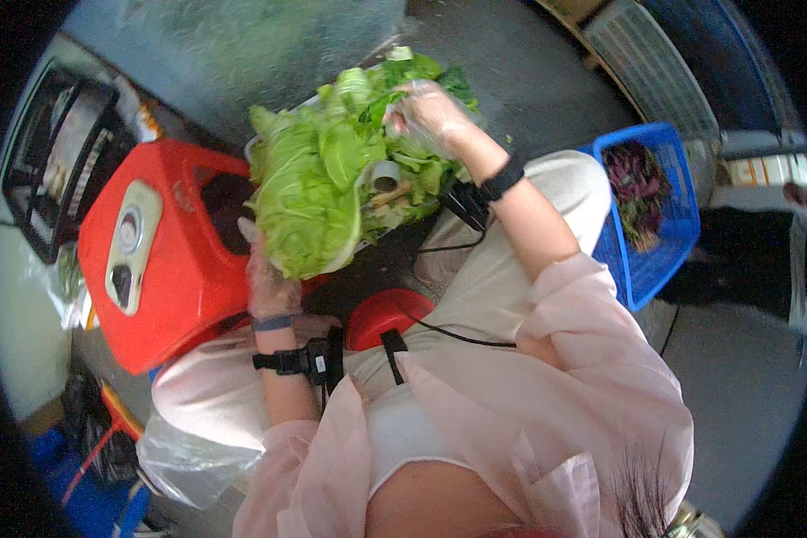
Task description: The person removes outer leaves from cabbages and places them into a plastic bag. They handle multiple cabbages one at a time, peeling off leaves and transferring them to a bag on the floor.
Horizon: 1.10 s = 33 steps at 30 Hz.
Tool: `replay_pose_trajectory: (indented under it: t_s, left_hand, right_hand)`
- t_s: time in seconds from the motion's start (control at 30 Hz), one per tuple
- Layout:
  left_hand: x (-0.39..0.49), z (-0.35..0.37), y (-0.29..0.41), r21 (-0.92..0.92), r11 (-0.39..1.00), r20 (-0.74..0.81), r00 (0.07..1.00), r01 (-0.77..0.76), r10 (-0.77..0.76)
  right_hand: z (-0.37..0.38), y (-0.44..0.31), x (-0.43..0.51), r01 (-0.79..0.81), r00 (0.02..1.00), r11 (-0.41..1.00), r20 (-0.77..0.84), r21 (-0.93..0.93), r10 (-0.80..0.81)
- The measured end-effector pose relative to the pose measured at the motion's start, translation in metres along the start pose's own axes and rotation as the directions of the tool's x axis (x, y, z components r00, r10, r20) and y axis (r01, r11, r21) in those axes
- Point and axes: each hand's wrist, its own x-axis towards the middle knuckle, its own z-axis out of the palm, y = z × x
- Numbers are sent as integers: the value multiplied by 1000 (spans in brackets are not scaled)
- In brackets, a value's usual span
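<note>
My right hand (pixel 430 114), in a clear plastic glove, pinches a green leaf (pixel 376 107) at the far side of a heap of leafy greens (pixel 420 171). On the heap's left lies a large pale-green head of leafy cabbage (pixel 306 202). Against the near left edge of that head is my left hand (pixel 274 286), also gloved and blurred; its fingers are partly hidden, so its grip is unclear. A roll of tape (pixel 385 176) sits among the leaves. Little shows of the light container rim (pixel 250 144) beneath the greens.
A red dial scale (pixel 168 249) stands close by my left hand. To the right, a blue plastic basket (pixel 689 215) holds purple-red leafy vegetables (pixel 635 191). Between my legs is a red plastic object (pixel 383 319), with a black cable (pixel 457 338) running across it. A clear plastic bag (pixel 195 464) lies lower left.
</note>
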Motion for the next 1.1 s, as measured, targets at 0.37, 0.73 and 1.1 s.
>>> replay_pose_trajectory:
  t_s: [0.37,0.73,1.1]
  left_hand:
    - [7,-2,-13,77,997,52,999,-5,1]
    - [3,3,-16,-6,1000,-29,1000,-10,10]
    - [9,10,-22,-25,999,92,995,-22,24]
  right_hand:
    - [-66,24,22,-57,872,794,-418,-605,-256]
    - [18,16,-34,125,954,992,277,-23,-114]
    - [50,23,-47,386,920,870,198,-307,-339]
